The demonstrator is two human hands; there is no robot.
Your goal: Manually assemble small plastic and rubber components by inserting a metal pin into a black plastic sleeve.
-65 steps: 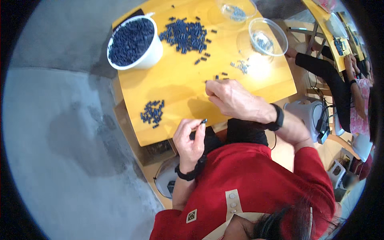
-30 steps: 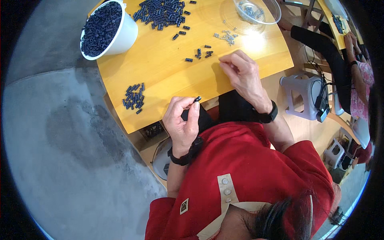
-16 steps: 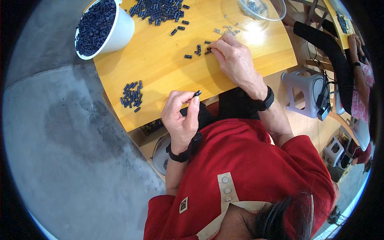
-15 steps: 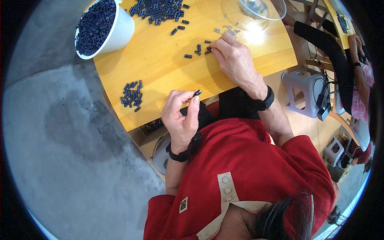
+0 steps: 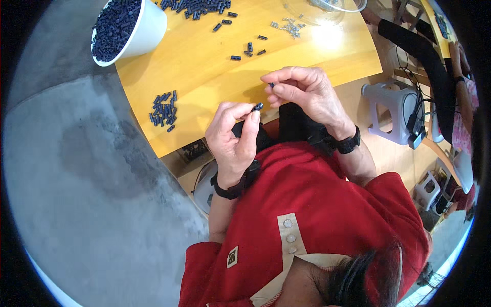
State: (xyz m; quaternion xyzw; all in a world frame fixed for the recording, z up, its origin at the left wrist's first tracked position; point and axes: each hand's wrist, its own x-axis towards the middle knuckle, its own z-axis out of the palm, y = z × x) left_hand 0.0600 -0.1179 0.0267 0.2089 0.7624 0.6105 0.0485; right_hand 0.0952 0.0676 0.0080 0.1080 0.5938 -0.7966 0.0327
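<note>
Between thumb and forefinger, my left hand (image 5: pixel 232 135) pinches a small black plastic piece (image 5: pixel 258 107) just past the table's near edge. My right hand (image 5: pixel 312 94) holds another small dark piece (image 5: pixel 271 85) in its fingertips, a short way to the right and apart from the first; most of it is hidden by the fingers. Ahead of both hands lie several loose black pieces (image 5: pixel 249 49) on the yellow wooden table (image 5: pixel 204 77). A pile of black pieces (image 5: pixel 164 110) rests at the table's left side.
A white bucket (image 5: pixel 148 33) full of small black parts leans at the far left, beside a larger black heap (image 5: pixel 197 7). Small metallic bits (image 5: pixel 290 28) lie near a clear bowl (image 5: pixel 340 4). To the right stand a white stool (image 5: pixel 391 112) and another person's arm (image 5: pixel 463 97).
My right hand has drawn back from the loose pieces toward my left hand, bringing a small dark piece with it. My left hand still pinches its black piece.
</note>
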